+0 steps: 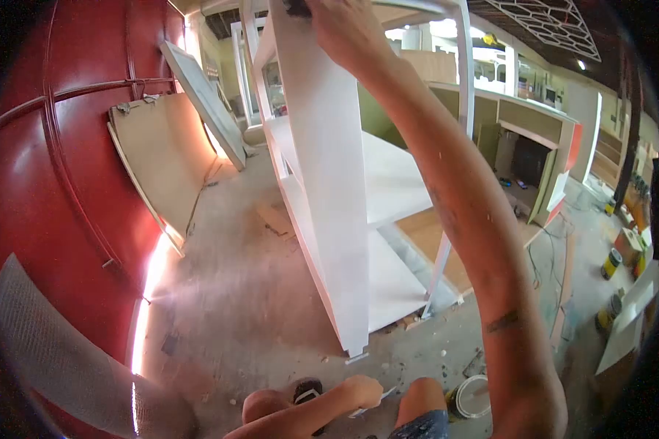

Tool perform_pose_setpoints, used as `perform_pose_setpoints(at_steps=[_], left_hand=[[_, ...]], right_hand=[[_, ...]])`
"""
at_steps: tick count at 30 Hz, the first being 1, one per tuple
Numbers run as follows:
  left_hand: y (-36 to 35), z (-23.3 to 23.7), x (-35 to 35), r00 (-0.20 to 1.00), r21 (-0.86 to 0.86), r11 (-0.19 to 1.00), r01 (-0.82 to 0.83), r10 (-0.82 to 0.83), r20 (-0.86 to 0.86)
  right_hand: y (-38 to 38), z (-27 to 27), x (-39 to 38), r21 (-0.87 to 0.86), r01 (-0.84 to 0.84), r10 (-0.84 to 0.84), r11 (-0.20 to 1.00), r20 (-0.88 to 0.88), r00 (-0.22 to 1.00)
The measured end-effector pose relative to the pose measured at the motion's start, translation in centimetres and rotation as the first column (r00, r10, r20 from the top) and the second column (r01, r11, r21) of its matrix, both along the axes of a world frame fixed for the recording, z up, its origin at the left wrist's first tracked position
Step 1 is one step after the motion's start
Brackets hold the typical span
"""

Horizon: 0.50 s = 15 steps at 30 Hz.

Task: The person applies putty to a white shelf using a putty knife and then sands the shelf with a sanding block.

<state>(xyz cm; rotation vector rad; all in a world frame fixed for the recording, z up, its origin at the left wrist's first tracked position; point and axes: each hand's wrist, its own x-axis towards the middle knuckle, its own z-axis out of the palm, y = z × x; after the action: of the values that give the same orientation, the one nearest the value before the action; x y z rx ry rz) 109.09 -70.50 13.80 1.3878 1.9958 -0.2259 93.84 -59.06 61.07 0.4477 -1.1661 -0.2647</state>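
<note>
A tall white panel (pixel 326 183), the narrow side of a white open-framed cabinet, stands upright in front of me. My right hand (pixel 348 33) reaches up to its top end, fingers bent around a dark, block-like thing (pixel 298 7) against the white surface. The top of the view cuts off part of that hand. Low down, between my knees, my left hand (pixel 362 393) is closed on a thin, pale, flat tool (pixel 386 394) that juts out on both sides. What kind of tool it is, I cannot tell. A round white tub (pixel 472 397) sits beside my right knee.
Red metal doors (pixel 73 168) line the left side, with a beige board (pixel 165 154) and a pale panel (pixel 205 106) leaning nearby. A curved mesh sheet (pixel 58 351) is at lower left. Cans (pixel 611 263), cables (pixel 553 241) and a low counter (pixel 523 110) stand to the right.
</note>
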Motion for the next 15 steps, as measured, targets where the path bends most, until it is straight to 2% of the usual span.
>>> perform_pose_setpoints(at_steps=[1,3,4,8,10,13,15], left_hand=[[0.0,0.0,0.0,1.0,0.003,1.0,-0.001,0.001,0.003],[0.1,-1.4,-0.3,1.0,0.018,1.0,-0.007,0.007,0.009],[0.4,-2.2,-0.1,1.0,0.019,1.0,-0.014,0.013,0.024],[-0.4,-0.5,0.3,0.998,0.029,0.998,-0.062,0.061,0.026],[-0.3,-1.4,0.1,1.0,0.037,0.999,-0.007,0.006,0.029],[-0.2,-2.5,-0.1,0.998,0.032,0.998,0.059,-0.058,-0.015],[0.0,-1.7,-0.1,0.999,0.03,0.999,0.035,-0.035,-0.017]], right_hand=[[-0.8,0.6,0.0,0.008,0.0,0.0,1.0,-0.009,1.0],[-1.8,0.8,-1.0,-0.123,0.109,-0.071,0.986,0.278,0.958],[-1.6,-0.1,-2.7,-0.125,0.032,-0.02,0.992,0.098,0.995],[-2.2,-8.2,-0.8,-0.054,0.042,-0.032,0.998,0.186,0.982],[-1.2,-9.9,-0.1,-0.007,0.037,-0.035,0.999,0.208,0.978],[-0.8,-7.1,0.6,0.085,-0.004,-0.014,0.996,0.206,0.978],[-1.0,-2.7,0.7,0.1,0.053,-0.083,0.994,0.319,0.944]])
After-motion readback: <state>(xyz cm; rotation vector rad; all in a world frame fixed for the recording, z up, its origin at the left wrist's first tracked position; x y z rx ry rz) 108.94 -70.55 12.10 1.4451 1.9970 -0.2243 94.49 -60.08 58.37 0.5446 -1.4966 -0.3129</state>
